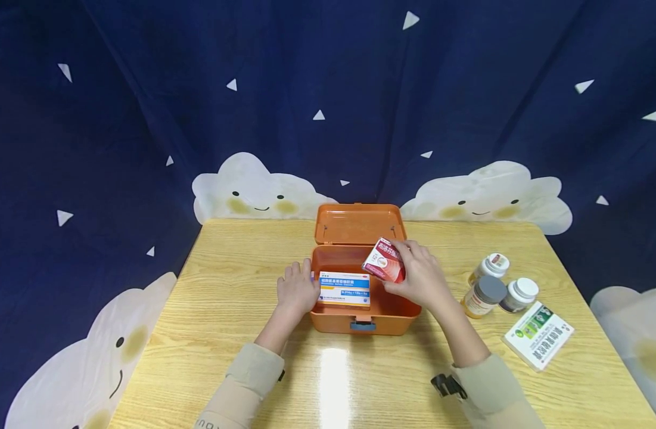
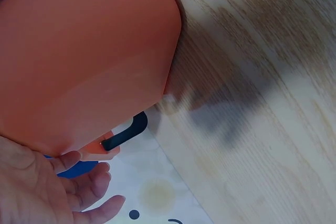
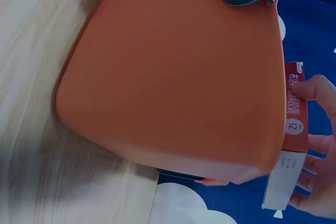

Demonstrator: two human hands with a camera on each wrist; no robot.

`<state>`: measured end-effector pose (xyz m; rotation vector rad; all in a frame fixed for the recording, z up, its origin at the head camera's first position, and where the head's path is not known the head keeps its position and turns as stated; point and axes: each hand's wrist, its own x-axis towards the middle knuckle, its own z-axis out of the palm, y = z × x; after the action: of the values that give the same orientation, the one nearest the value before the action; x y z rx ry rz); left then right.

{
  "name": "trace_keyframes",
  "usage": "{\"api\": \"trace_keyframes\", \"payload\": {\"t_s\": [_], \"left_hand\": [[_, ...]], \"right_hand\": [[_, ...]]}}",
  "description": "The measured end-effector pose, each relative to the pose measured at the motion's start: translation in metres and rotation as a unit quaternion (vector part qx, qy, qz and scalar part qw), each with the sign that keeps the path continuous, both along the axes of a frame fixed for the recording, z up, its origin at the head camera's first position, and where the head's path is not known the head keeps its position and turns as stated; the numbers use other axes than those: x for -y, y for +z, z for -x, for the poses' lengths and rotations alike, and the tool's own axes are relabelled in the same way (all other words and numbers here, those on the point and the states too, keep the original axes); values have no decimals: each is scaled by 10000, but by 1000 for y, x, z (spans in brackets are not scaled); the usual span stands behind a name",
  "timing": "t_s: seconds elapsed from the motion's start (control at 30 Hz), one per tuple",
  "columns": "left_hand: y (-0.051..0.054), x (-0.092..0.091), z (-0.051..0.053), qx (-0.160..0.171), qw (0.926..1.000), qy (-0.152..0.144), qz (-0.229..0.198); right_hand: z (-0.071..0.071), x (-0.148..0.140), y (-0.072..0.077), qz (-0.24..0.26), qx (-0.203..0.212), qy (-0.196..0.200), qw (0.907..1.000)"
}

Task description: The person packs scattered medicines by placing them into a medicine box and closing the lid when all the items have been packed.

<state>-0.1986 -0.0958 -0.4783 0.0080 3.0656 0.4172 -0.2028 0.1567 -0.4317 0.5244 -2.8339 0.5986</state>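
The right hand (image 1: 421,275) grips a small red-and-white cardboard medicine carton (image 1: 382,263), thumb on 1 side and fingers on the other, and holds it tilted over the right half of an open orange plastic box (image 1: 333,325). This red carton lies just left of the right palm; the left hand (image 1: 297,291) is farther off, by the box's left wall. The large print slopes down toward the right palm, so the long axis seems to run that way, though the hand covers the far end. In the right wrist view the red carton shows past the rim, so it is not fully down inside. The left hand's fingers are loosely extended, with nothing visibly held; whether its thumb presses the rim, I cannot tell. Between the 2 hands, a white, blue and orange cardboard carton (image 1: 344,290) sits in the box's left half, printed face toward the person, long side running left to right
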Motion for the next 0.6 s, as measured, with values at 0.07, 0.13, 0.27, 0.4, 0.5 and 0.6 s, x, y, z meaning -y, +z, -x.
{"api": "trace_keyframes", "payload": {"t_s": [0.07,0.13,0.27,0.4,0.5,0.6], "left_hand": [[0,0,0,-10,10000,6,-4],[0,0,0,-19,10000,5,-4],[-1,0,0,-11,10000,-2,16],[0,0,0,3,10000,-3,14],[0,0,0,17,10000,12,8],[0,0,0,3,10000,21,2]], "right_hand": [[2,3,1,-33,33,60,10000],[3,5,1,-75,87,109,9999],[6,12,0,-149,185,206,9995],[9,19,-3,-214,226,327,9990],[12,24,-5,-296,241,417,9984],[14,30,-7,-395,318,470,9976]]}}
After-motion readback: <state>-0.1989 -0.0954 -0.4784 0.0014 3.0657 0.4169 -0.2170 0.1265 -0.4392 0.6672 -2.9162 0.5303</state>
